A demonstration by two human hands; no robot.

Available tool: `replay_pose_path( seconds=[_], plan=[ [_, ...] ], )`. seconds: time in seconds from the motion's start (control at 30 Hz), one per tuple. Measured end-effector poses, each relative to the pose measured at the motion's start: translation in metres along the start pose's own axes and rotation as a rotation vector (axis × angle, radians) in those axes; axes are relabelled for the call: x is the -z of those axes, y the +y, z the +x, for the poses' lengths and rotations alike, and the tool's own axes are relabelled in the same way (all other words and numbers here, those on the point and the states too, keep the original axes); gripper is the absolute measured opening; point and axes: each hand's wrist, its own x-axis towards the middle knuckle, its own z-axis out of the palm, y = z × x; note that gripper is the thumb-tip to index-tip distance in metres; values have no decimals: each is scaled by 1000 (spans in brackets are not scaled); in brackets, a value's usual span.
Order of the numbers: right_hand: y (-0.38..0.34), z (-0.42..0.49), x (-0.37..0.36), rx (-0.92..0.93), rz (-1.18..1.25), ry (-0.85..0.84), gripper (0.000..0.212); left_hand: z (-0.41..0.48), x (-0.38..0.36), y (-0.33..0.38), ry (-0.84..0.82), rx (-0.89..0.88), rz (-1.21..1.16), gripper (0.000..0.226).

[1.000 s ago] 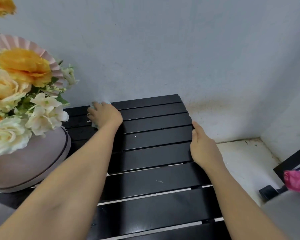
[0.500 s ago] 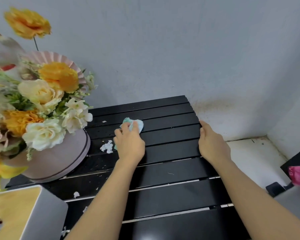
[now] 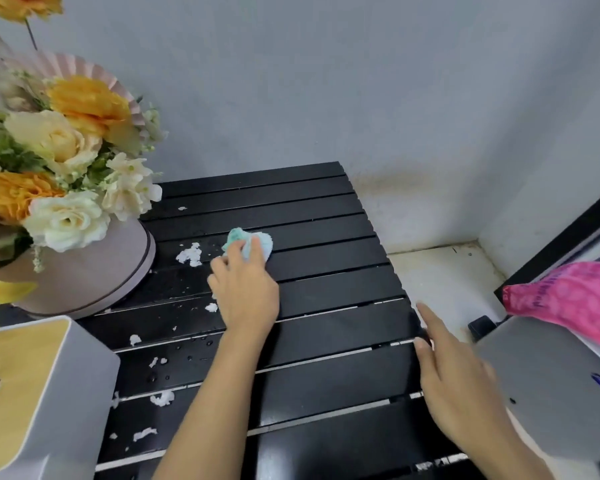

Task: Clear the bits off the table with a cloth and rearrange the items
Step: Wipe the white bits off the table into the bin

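Cloth [image 3: 257, 239] half hidden under left grip [image 3: 245, 289], seemingly pressed flat-handed, right grip [image 3: 454, 375] released

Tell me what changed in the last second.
The left hand slid the cloth from the far edge of the table, by the flower box, toward the middle. The right hand drew back along the right edge. The box stayed put; bits remain.

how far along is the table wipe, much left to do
Maybe halfway. Done: the right half of the table looks clean. In hand: the left hand presses the cloth on a back slat; the right hand touches the table's right edge. Left: white bits beside the cloth and down the left side by the tissue box; rearranging the flower box looks unstarted.
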Motion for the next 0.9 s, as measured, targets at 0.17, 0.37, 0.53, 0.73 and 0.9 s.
replay_pose_path(
  seconds=[0.17,0.37,0.53,0.73,0.9],
  plan=[
    [0,-19,-21,-49,48,53,51,-59,5,34,6,-217,-31,67],
    [10,-15,-26,-24,143,60,48,-119,24,14,-239,-822,-157,57],
    [12,-11,-26,9,164,64,48,-38,11,12,-169,-320,-53,50],
    [26,1,-19,-48,593,26,42,-134,17,47,-168,-568,-131,62],
    [39,-8,-9,-108,740,-109,41,-177,48,19,-431,-784,-262,50]
  ],
)
